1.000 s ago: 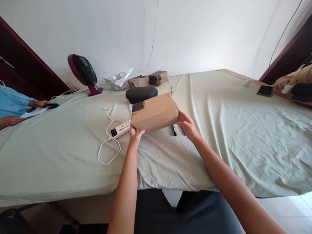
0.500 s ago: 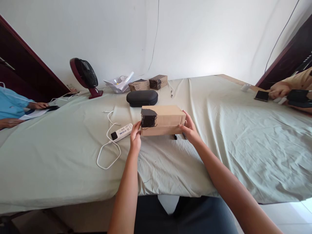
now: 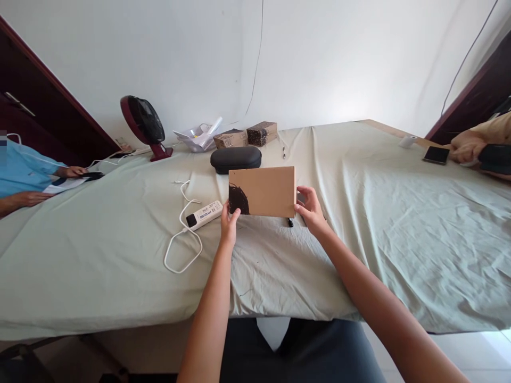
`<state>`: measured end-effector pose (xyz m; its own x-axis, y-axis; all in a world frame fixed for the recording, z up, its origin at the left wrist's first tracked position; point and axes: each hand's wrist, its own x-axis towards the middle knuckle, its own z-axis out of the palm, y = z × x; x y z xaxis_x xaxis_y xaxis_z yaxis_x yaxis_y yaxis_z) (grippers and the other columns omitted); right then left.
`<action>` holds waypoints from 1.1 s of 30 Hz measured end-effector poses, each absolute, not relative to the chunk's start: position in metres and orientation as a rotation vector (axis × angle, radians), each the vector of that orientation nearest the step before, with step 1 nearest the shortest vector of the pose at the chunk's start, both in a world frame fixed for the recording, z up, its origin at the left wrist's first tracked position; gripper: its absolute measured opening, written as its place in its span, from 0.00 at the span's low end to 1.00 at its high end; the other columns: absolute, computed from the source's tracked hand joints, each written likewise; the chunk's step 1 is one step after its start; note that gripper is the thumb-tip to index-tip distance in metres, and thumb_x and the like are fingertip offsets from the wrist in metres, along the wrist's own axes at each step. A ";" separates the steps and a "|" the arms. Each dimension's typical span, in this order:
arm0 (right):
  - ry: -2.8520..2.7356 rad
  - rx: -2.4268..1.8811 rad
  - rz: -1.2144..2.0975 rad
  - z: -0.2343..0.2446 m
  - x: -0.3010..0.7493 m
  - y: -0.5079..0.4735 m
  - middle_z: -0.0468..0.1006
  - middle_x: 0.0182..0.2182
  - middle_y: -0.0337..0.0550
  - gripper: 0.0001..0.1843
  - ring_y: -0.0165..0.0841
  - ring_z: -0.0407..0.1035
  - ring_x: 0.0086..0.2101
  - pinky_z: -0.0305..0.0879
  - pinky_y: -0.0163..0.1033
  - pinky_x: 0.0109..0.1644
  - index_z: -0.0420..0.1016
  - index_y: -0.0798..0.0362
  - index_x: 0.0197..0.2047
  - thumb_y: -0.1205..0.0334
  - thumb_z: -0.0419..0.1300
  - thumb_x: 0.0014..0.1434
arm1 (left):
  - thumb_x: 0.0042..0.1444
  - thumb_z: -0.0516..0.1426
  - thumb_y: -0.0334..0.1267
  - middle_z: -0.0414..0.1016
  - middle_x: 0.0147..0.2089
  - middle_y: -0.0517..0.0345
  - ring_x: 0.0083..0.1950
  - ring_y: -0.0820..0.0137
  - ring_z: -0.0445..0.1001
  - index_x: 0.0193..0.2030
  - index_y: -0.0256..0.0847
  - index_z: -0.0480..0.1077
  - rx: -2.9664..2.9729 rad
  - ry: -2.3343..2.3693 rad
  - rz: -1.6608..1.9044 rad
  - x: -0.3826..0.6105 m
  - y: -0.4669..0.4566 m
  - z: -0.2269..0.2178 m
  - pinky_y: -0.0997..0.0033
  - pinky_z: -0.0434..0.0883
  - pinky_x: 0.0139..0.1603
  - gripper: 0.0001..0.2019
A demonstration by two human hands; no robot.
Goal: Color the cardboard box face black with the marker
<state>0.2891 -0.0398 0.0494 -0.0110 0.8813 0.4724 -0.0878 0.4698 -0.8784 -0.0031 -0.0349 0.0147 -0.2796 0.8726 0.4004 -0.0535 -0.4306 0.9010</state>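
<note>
A brown cardboard box (image 3: 266,190) with a black scribbled patch at its lower left is held up over the table, one broad face turned to me. My left hand (image 3: 229,224) grips its lower left corner. My right hand (image 3: 310,210) holds its right end, fingers curled round the edge. A black marker (image 3: 289,222) lies on the cloth just under the box.
The table is covered by a pale green cloth (image 3: 120,239). On it lie a white power bank with cable (image 3: 204,214), a black case (image 3: 236,159), two small boxes (image 3: 244,136), a fan (image 3: 146,123). Other people sit at left (image 3: 27,181) and right (image 3: 479,151), a phone (image 3: 436,155) by the latter.
I have turned the box in both hands: its blackened end first faced me, and a flat side faces me now. The view has shifted slightly.
</note>
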 end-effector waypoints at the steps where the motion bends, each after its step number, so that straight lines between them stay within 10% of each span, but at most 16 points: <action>1: -1.379 -0.770 0.921 0.049 0.289 -0.040 0.64 0.71 0.48 0.44 0.52 0.55 0.74 0.67 0.63 0.72 0.63 0.32 0.69 0.32 0.73 0.56 | 0.57 0.69 0.60 0.80 0.60 0.47 0.70 0.52 0.74 0.58 0.46 0.76 1.288 1.073 1.789 -0.002 -0.035 0.016 0.49 0.67 0.76 0.28; 9: -1.543 -0.777 0.959 0.056 0.287 -0.051 0.44 0.83 0.46 0.74 0.56 0.44 0.80 0.54 0.70 0.79 0.27 0.28 0.84 0.26 0.73 0.52 | 0.45 0.75 0.57 0.78 0.65 0.48 0.72 0.49 0.72 0.58 0.47 0.77 1.199 0.947 1.863 -0.003 -0.037 0.023 0.50 0.65 0.78 0.35; 15: -1.734 -0.693 0.766 0.061 0.299 -0.052 0.35 0.84 0.45 0.77 0.58 0.35 0.81 0.46 0.68 0.82 0.28 0.31 0.85 0.31 0.77 0.49 | 0.46 0.68 0.73 0.79 0.65 0.44 0.74 0.48 0.72 0.60 0.48 0.77 1.064 0.923 1.739 -0.008 -0.039 0.011 0.45 0.67 0.76 0.41; 22: -1.869 -0.787 0.733 0.066 0.302 -0.056 0.37 0.82 0.47 0.70 0.62 0.34 0.80 0.68 0.69 0.72 0.32 0.31 0.85 0.48 0.75 0.55 | 0.35 0.72 0.76 0.82 0.59 0.39 0.68 0.44 0.77 0.60 0.45 0.76 1.069 0.961 1.674 -0.009 -0.040 0.008 0.42 0.72 0.71 0.50; 33: -1.640 -0.802 1.004 0.056 0.280 -0.061 0.36 0.81 0.53 0.77 0.64 0.47 0.77 0.78 0.66 0.63 0.28 0.29 0.84 0.37 0.79 0.49 | 0.41 0.72 0.71 0.73 0.72 0.44 0.76 0.47 0.69 0.70 0.52 0.69 0.931 1.003 1.902 -0.010 -0.042 0.019 0.49 0.71 0.72 0.51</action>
<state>0.2795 -0.0613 0.0561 -0.2699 0.8717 0.4091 0.0320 0.4327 -0.9010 -0.0096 -0.0422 0.0195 -0.4295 0.8702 0.2414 -0.2926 -0.3870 0.8744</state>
